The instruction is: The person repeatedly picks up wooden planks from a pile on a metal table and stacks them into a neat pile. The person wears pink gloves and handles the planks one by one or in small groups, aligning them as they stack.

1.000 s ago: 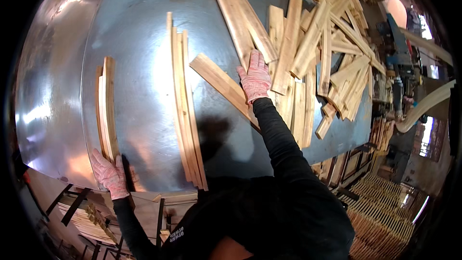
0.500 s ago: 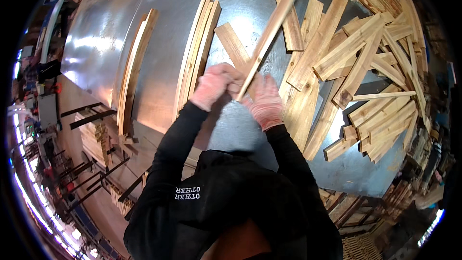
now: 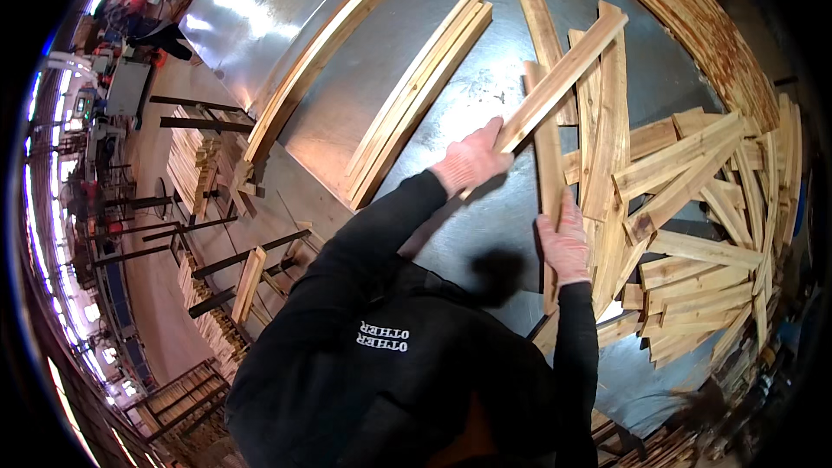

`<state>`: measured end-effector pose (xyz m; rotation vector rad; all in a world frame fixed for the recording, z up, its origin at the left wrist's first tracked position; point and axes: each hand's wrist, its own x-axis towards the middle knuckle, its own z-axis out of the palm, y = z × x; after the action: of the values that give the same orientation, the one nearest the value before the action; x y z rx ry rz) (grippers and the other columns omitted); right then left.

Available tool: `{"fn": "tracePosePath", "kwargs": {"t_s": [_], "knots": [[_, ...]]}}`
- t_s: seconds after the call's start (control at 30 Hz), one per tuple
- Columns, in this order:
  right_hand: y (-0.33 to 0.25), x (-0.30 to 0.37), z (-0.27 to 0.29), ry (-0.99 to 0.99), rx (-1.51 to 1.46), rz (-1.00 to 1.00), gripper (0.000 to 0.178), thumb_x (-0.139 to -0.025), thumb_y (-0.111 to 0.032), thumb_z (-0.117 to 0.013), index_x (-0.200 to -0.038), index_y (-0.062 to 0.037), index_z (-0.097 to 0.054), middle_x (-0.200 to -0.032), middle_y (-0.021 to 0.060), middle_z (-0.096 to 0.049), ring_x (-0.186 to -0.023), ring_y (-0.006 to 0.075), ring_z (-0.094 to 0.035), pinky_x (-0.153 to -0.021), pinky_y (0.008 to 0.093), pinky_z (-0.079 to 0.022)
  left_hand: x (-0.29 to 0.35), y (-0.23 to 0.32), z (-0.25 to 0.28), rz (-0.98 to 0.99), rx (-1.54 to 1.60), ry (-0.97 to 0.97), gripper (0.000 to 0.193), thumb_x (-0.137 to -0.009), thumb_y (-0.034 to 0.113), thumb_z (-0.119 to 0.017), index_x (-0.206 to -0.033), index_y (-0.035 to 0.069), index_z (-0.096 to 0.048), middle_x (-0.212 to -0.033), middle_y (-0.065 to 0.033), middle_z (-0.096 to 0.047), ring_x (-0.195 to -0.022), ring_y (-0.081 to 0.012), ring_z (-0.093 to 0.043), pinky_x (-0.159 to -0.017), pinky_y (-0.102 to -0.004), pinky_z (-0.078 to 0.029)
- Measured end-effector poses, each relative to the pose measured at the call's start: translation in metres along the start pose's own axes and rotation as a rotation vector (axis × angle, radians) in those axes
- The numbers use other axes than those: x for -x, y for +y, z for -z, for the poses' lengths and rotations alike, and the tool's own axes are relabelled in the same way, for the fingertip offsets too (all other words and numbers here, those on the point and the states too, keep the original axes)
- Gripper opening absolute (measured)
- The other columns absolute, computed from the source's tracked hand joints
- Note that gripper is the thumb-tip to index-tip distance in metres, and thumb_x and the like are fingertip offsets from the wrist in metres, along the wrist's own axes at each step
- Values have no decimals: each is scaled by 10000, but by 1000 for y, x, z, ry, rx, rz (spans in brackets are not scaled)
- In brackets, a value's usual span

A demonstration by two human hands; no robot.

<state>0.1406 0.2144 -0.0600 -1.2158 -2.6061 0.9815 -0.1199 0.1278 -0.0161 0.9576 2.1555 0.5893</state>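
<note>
My left hand [image 3: 472, 159], in a pale pinkish glove, grips the near end of a wooden board [image 3: 568, 78]. That board slants away to the far right, crossing above other boards. My right hand [image 3: 566, 238], gloved alike, is closed round the edge of a second wooden board [image 3: 549, 169], which runs lengthwise away from me under the first. Just right of this hand, long loose boards [image 3: 607, 121] overlap on the metal table [image 3: 468, 234]. The fingertips of my right hand are partly hidden by the board's edge.
Two narrow bundles of strips, one nearer [image 3: 425, 91] and one farther left [image 3: 312, 69], lie on the table. A jumbled board heap [image 3: 693, 286] covers its right side. Rough-edged timber [image 3: 693, 17] lines the far right. Racks with stacked wood [image 3: 195, 165] stand off the left edge.
My view has turned, so the table appears rotated. My hands have moved apart: the left keeps the slanting board, while the right has shifted rightward and nearer and now holds another board.
</note>
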Motion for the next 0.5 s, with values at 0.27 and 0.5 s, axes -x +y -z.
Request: {"fn": "tracePosePath", "kwargs": {"t_s": [0.27,0.5], "knots": [[-108,-87,-35,148,-826,-175,599,-1031,-392,-532,-1496,-37,-407,-1370,224,-547,-1269,336,-534,-1043,406,-433,64,-48,-38,-158,582,-83,1032,-822,282,-806,-1605,50,-176,-1408,-165,-529,-1205,-231,-564,-1010,-332,-457],[-102,-203,-33,279,-22,-39,740,-933,-425,-637,-1489,-7,-385,-1519,272,-389,-1355,448,-424,-1111,482,-385,57,-90,-1,188,473,-150,993,-788,213,-758,-1594,110,-188,-1409,-235,-529,-1277,-348,-557,-1031,-387,-475]]}}
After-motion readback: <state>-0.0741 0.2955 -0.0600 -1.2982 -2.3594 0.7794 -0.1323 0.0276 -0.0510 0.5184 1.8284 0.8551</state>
